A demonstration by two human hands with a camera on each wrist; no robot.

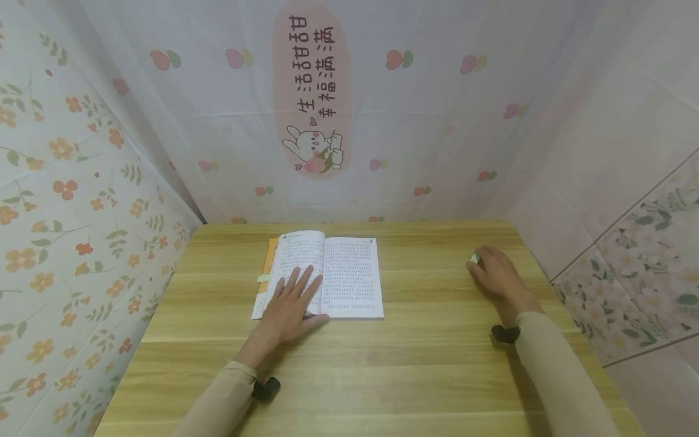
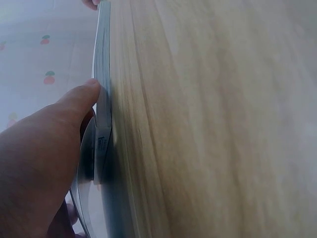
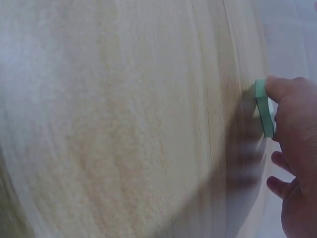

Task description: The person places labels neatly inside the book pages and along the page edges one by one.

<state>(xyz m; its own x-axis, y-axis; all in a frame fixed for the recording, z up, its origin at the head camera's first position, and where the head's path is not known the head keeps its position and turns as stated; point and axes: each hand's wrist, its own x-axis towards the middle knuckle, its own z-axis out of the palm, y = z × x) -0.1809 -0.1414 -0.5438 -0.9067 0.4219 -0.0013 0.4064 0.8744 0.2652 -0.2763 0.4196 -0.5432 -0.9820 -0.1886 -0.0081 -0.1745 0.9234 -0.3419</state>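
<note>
An open book [image 1: 354,279] with printed text lies on the wooden table, its left pages bulging upward. My left hand [image 1: 286,311] rests flat on the left page, fingers spread and the thumb across the lower edge near the spine. In the left wrist view the thumb [image 2: 79,101] presses at the edge of the page block [image 2: 103,64]. Over on the right, my right hand [image 1: 497,274] pinches a small pale green sticky-note pad [image 3: 264,109] between thumb and fingers, close to the tabletop. Its far side is hidden by the fingers.
A pale strip [image 1: 264,278] sticks out from the book's left side, beside an orange cover flap [image 1: 269,258]. The wooden table [image 1: 426,364] meets a patterned curtain [image 1: 437,152] at the back. Floral cloth [image 1: 65,243] hangs along the left side.
</note>
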